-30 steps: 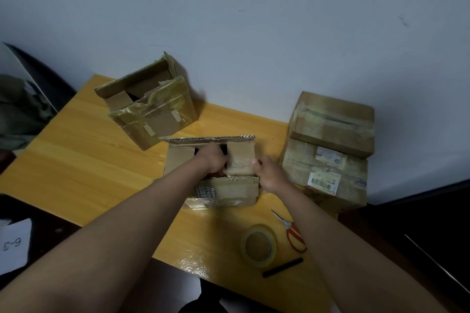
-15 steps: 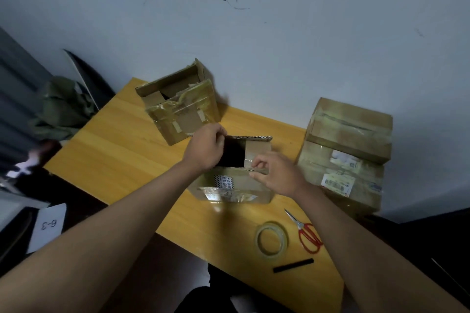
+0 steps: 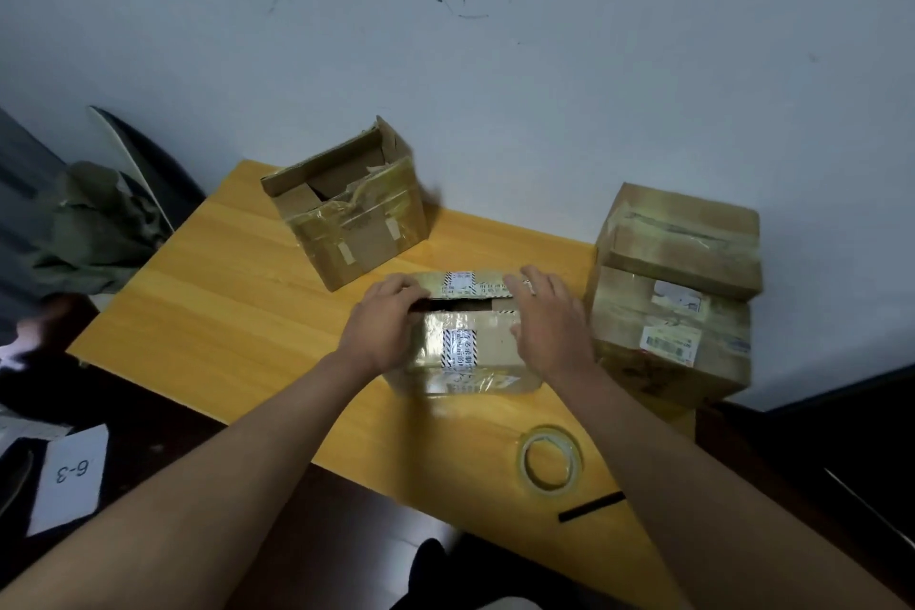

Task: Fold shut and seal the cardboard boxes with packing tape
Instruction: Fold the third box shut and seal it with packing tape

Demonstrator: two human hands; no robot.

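A small cardboard box sits in the middle of the yellow table. Its two long top flaps are folded down, with a dark gap left between them. My left hand rests on the box's left end, fingers over the far flap. My right hand lies flat with spread fingers on the right end. A roll of clear packing tape lies flat on the table, near my right forearm.
An open taped box stands at the table's back left. Two sealed boxes are stacked at the right edge. A black stick lies beside the tape roll. A card reading 6-3 lies on the floor at the left.
The box's long flaps, open before, have come down over the top. Both hands moved from inside the opening to its ends. The scissors have gone out of sight.
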